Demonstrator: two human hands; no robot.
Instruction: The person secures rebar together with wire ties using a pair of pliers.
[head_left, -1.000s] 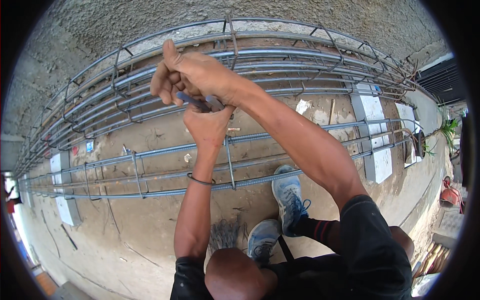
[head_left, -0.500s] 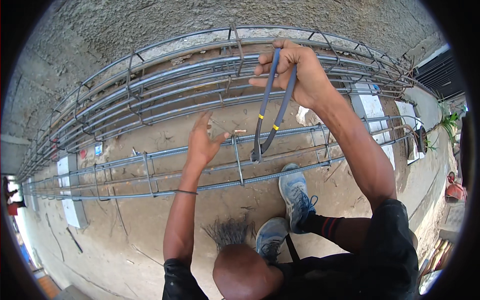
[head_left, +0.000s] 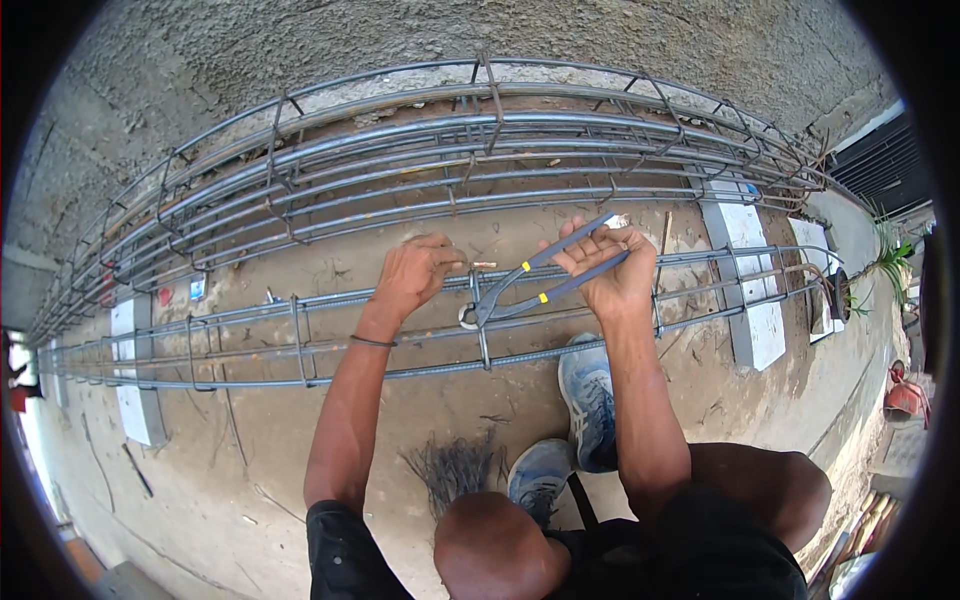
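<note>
My right hand (head_left: pixel 612 270) grips a pair of pincers (head_left: pixel 526 267) with dark blue-grey handles and yellow bands, its fingers between and around the spread handles. The pincers' head is at a stirrup (head_left: pixel 483 345) of the near rebar cage, and I cannot tell whether the jaws touch the steel. On the other side of that stirrup, my left hand (head_left: pixel 410 275) is closed, thumb and fingertips pinched near the cage's far bar (head_left: pixel 340 298). Whatever it pinches is too small to make out. A dark band circles my left wrist.
A larger rebar cage (head_left: pixel 400 133) lies beyond, along the rough wall (head_left: pixel 400 30). White blocks (head_left: pixel 757 335) support the near cage at right and left. A bundle of thin wires (head_left: pixel 450 475) lies by my knee. My shoes (head_left: pixel 590 400) stand close to the cage.
My right hand has come down and nearer, swinging the pincers from nearly upright to a slant, their head now further left at the stirrup. My left hand has closed from spread fingers to a pinch.
</note>
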